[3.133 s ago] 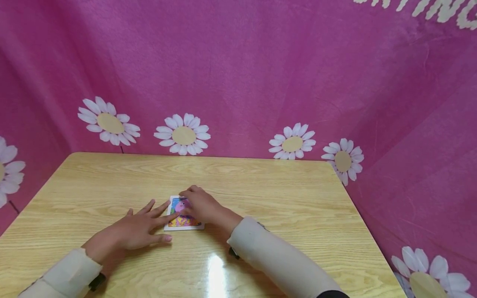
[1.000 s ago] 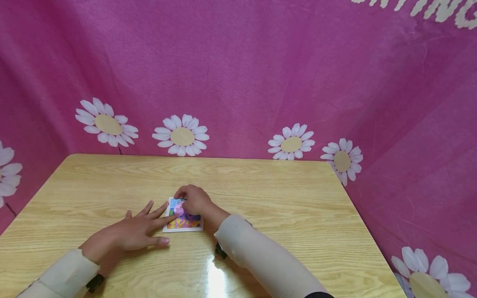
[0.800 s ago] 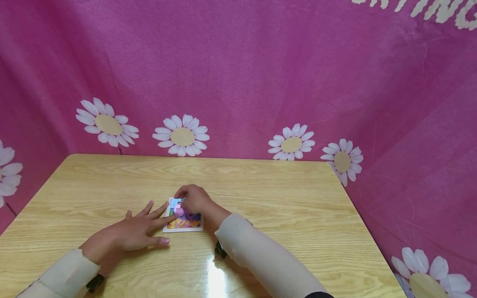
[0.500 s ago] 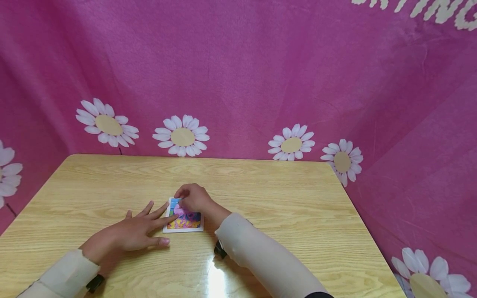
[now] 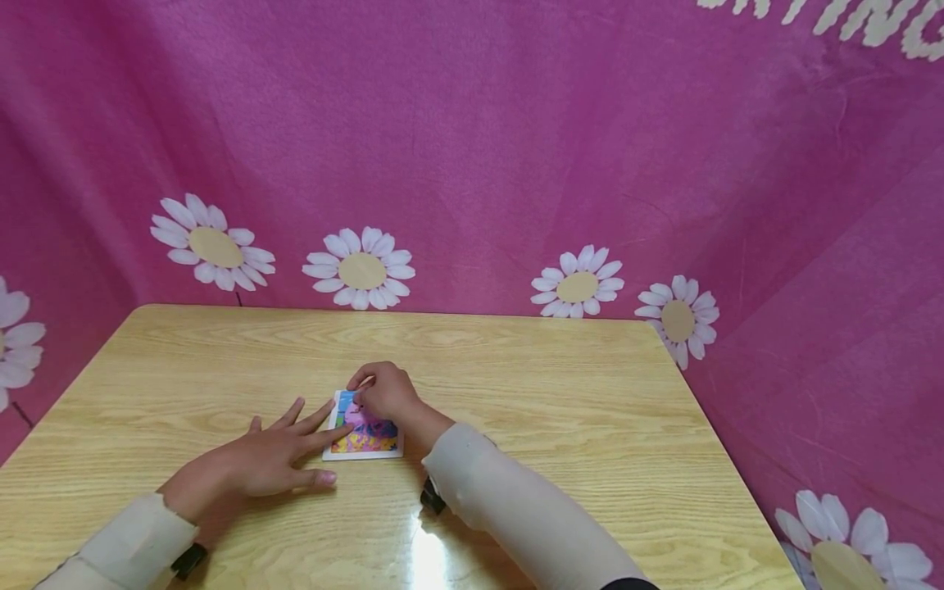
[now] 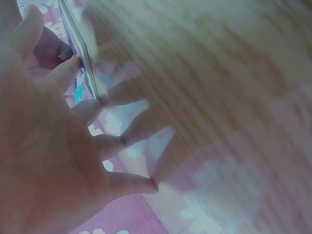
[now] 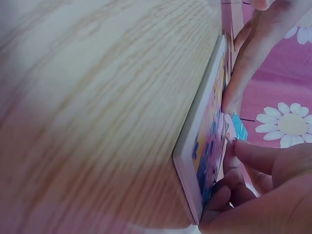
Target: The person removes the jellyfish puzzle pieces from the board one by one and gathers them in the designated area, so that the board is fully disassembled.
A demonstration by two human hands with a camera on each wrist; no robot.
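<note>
A small picture puzzle (image 5: 365, 443) with a white border lies flat on the table, showing a pink cartoon figure above yellow and pink flowers. My left hand (image 5: 267, 463) is spread wide at its left side, with one fingertip resting on the picture. Over the upper part, my right hand (image 5: 388, 394) bends its thumb and fingers. In the right wrist view they pinch a pink and teal puzzle piece (image 7: 239, 127), tilted up from the puzzle's surface. The right hand hides the puzzle's upper right part. In the left wrist view the puzzle's raised edge (image 6: 87, 58) shows beyond the fingers.
The wooden table (image 5: 560, 410) extends around the puzzle, with a bright reflection near the front. A pink cloth (image 5: 472, 164) printed with white daisies hangs behind and at both sides. Black wrist devices (image 5: 432, 496) sit under both sleeves.
Since about three seconds ago my right hand has shifted slightly left over the puzzle's top. In the last second its fingers move only slightly, and the picture's upper part looks different. My left hand stays put.
</note>
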